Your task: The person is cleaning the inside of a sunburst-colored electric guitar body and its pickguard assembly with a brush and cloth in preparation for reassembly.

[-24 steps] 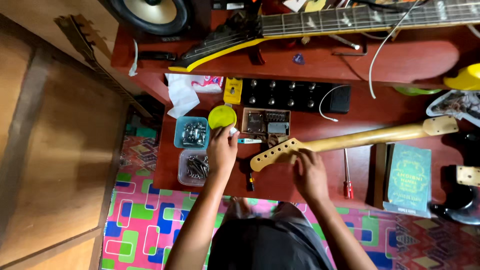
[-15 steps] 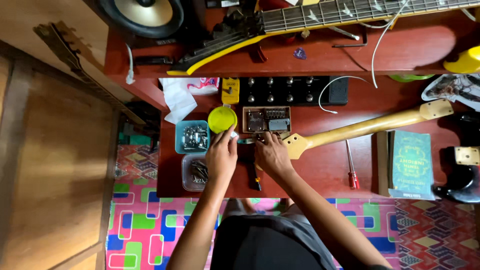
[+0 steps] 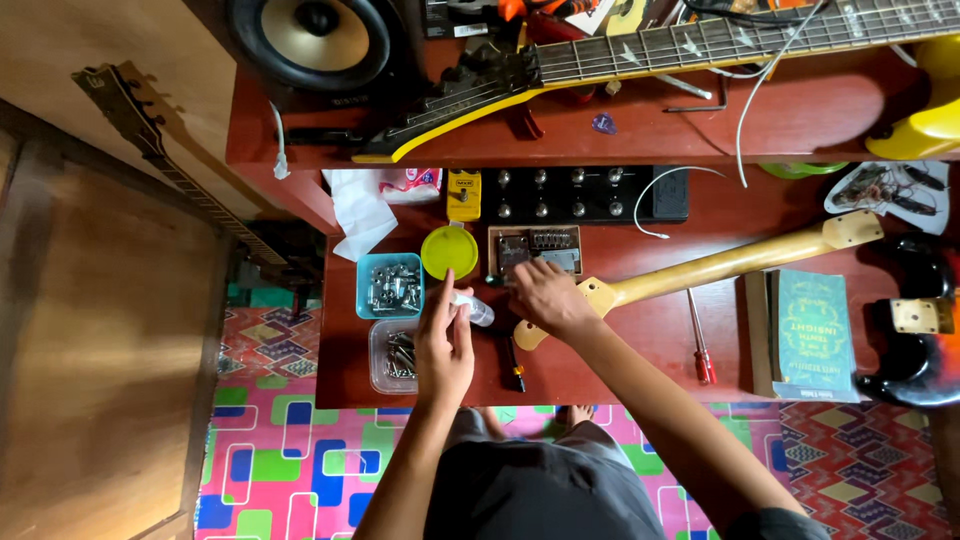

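Small clear bottle (image 3: 472, 310) held between both hands.

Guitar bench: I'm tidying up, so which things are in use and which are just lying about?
In use:
- left hand holding small clear bottle
- right hand on headstock of the guitar neck
- small parts tray by the fingers

Lying about:
- yellow lid
- blue tub of hardware
- red screwdriver
- book
- speaker
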